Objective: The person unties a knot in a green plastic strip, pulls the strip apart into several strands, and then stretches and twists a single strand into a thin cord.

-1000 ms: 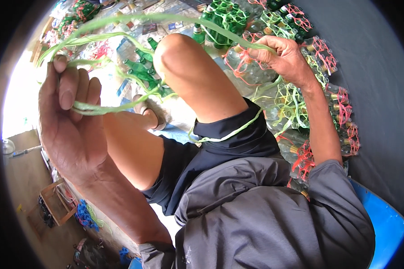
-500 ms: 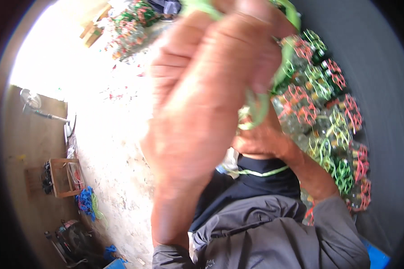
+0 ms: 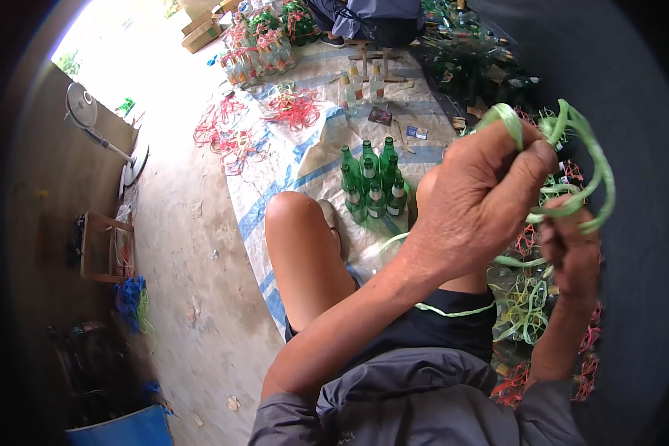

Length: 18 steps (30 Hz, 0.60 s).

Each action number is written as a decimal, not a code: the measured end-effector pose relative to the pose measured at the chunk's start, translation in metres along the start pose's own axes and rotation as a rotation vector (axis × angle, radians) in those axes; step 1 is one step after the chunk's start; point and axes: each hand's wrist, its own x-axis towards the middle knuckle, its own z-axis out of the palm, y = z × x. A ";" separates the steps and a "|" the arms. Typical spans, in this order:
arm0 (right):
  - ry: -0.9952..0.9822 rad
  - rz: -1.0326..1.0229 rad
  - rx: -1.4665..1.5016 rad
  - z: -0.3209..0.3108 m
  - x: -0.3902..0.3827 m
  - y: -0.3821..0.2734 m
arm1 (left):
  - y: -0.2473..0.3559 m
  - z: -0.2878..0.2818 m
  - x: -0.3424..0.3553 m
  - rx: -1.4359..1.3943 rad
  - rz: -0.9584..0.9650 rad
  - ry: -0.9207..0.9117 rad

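Light green plastic twine [image 3: 602, 163] loops between my two raised hands at the right of the view. My left hand [image 3: 483, 193] pinches it, thumb pressed to the fingers. Lower and farther right, my right hand [image 3: 574, 249] has its fingers curled round the twine. A length of the same twine hangs across my lap over dark shorts [image 3: 453, 334]. In front of my knees, a tight cluster of several green glass bottles [image 3: 375, 182] stands upright on a white and blue striped sheet [image 3: 297, 178].
Clear bottles [image 3: 360, 85] stand farther back on the sheet. Piles of red twine [image 3: 293, 110] lie left of them. Tied bottle bundles [image 3: 256, 56] stand at the far end; more line the dark wall on my right. A floor fan [image 3: 85, 111] and wooden frame [image 3: 105, 245] stand left.
Both hands have moved to the right, my left one away from close before the view. The green bottles and sheet have come into sight as the view shifted.
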 end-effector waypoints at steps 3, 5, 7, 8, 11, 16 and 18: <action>-0.034 -0.293 0.065 -0.041 0.009 -0.024 | 0.004 0.013 0.001 -0.160 0.057 -0.087; 0.095 -0.360 -0.011 -0.060 0.009 -0.042 | 0.010 0.018 -0.002 -0.119 0.020 -0.141; 0.181 -0.441 -0.058 -0.084 0.007 -0.054 | 0.024 0.026 -0.001 0.034 -0.046 -0.178; 0.203 -0.481 -0.057 -0.094 0.008 -0.054 | 0.023 0.029 -0.002 0.056 -0.038 -0.168; 0.200 -0.542 -0.154 -0.106 0.012 -0.067 | -0.001 0.037 -0.005 -0.164 -0.005 -0.184; 0.315 -0.628 -0.319 -0.125 0.026 -0.088 | -0.009 0.049 0.000 -0.141 -0.052 -0.200; 0.286 -0.650 -0.215 -0.109 0.024 -0.098 | -0.009 0.057 0.004 -0.135 0.092 -0.187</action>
